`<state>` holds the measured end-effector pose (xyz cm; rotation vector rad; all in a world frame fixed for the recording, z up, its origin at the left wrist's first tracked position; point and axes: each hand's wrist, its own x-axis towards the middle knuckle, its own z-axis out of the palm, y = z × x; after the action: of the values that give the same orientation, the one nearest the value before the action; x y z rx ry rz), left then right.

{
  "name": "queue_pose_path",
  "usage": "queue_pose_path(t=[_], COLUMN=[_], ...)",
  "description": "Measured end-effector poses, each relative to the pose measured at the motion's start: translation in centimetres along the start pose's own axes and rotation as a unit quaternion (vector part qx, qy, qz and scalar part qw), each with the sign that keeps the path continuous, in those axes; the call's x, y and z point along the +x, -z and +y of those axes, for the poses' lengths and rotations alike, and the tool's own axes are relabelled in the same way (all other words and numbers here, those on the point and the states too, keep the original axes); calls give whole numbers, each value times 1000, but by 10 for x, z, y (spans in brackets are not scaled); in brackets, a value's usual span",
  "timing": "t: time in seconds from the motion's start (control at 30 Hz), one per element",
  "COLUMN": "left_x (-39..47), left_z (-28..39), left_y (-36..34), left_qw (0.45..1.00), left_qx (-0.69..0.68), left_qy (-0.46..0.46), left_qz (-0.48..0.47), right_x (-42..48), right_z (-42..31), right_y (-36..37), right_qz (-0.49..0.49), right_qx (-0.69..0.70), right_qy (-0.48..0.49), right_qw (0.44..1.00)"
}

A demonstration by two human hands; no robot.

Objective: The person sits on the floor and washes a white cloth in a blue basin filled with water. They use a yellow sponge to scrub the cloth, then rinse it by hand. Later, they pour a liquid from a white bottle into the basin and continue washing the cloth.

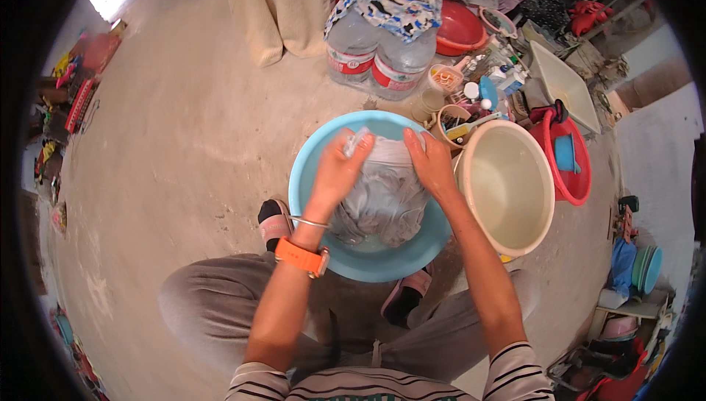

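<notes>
A wet grey cloth (386,197) hangs bunched over a light blue plastic basin (309,241), its lower folds down inside the rim. My left hand (343,161) grips its upper left edge, thumb on top. At the upper right edge my right hand (430,161) pinches the same cloth, and a paler band is stretched between the two hands. A little water shows in the basin below the cloth. On my left wrist are an orange watch (302,256) and a metal bangle (309,222).
Right of the basin stands a cream bucket (510,191) holding water. Beyond it is a red bucket (582,180) with a blue scoop (565,152). Large clear plastic bottles (400,67) stand behind the basin. My slippered feet flank the basin on the concrete floor (165,152).
</notes>
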<state>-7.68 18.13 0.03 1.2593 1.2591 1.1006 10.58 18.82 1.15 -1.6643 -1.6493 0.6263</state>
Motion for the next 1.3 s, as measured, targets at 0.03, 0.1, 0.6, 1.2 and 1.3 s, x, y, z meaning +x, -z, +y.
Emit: queue_pose_path(t=[0.03,0.1,0.6,1.2,1.3], left_x=[1,3,-15,-103,-108], left_z=[15,50,161,-118,-130], left_y=[6,14,43,-32,-36], left_qw=[1000,997,981,810,802], left_qx=[11,23,18,394,417], left_qy=[-21,-63,-182,2,23], left_qz=[14,27,-71,-435,-428], right_x=[3,9,24,-46,-50], right_z=[-15,-44,-108,132,68], right_y=[12,34,118,-59,-129], right_qz=[4,11,-72,-30,-96], right_qx=[-18,-56,110,-84,-264], right_qy=[23,68,70,-212,-266], right_qw=[1000,996,989,973,922])
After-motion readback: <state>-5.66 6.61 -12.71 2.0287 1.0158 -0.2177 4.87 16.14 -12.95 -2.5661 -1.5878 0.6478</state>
